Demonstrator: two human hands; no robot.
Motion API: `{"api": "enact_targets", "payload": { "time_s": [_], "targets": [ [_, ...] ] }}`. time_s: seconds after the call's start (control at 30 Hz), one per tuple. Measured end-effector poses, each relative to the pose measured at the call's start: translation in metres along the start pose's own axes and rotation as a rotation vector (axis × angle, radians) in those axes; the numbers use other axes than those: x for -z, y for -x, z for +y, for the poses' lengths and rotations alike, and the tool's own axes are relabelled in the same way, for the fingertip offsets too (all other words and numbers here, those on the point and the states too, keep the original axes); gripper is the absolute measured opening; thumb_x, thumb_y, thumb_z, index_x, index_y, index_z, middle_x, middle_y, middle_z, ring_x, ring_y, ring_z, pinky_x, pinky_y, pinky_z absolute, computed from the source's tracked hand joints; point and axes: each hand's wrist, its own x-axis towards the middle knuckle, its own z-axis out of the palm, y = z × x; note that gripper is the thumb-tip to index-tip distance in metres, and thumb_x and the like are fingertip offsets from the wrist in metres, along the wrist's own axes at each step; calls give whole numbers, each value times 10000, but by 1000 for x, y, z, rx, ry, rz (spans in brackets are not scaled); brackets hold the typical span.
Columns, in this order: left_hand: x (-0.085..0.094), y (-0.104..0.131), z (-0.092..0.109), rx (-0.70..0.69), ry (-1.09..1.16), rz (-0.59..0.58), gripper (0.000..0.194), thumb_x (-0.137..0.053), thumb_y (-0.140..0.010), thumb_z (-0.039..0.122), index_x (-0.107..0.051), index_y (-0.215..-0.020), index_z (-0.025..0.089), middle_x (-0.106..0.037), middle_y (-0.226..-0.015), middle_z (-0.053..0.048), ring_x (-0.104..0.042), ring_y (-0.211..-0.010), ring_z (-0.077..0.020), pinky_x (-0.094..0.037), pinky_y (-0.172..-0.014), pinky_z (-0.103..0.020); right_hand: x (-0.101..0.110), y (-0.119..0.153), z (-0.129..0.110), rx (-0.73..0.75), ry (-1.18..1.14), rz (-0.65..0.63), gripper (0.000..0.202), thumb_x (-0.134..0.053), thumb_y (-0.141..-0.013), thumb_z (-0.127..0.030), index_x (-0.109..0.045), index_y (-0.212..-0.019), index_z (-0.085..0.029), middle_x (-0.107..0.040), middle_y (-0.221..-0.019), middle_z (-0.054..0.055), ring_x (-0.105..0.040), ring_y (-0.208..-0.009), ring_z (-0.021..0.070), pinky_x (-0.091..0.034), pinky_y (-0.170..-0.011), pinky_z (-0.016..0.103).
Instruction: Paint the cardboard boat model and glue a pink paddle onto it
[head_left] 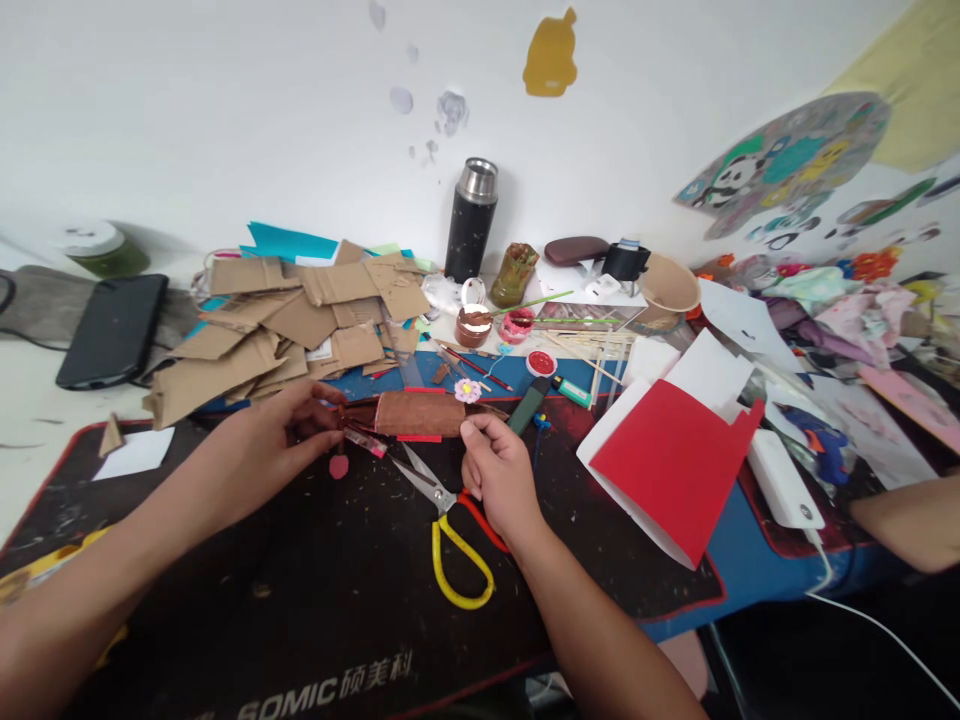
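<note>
A small brown craft piece (420, 413) with red strips along its edges is held above the dark mat. My right hand (496, 465) pinches its right end between thumb and finger, just below a pink flower (467, 391). At the left end, the fingers of my left hand (304, 430) close on thin brown strands joined to the piece. A small pink round tag (339, 466) hangs near the left fingertips. Scissors (442, 500) with yellow and red handles lie partly open on the mat, one handle partly behind my right hand.
Cardboard scraps (300, 310) are piled at the back left, near a phone (112, 330). Behind stand a black thermos (471, 225) and paint pots (474, 326). Red paper (671, 465) and a white power bank (784, 480) lie right. Another person's forearm (911, 522) enters at the right edge.
</note>
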Motion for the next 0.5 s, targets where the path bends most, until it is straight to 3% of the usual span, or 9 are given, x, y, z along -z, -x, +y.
{"api": "enact_targets", "payload": {
  "time_s": [0.5],
  "targets": [
    [0, -1, -3, -17, -27, 17, 492, -587, -782, 638, -618, -1126, 287, -835, -899, -33, -782, -864, -326, -552, -815, -424, 0, 0, 0, -4, -2, 1, 402, -834, -866, -570, -639, -894, -220, -388, -420, -162, -286, -316, 50, -223, -348, 189]
  ]
}}
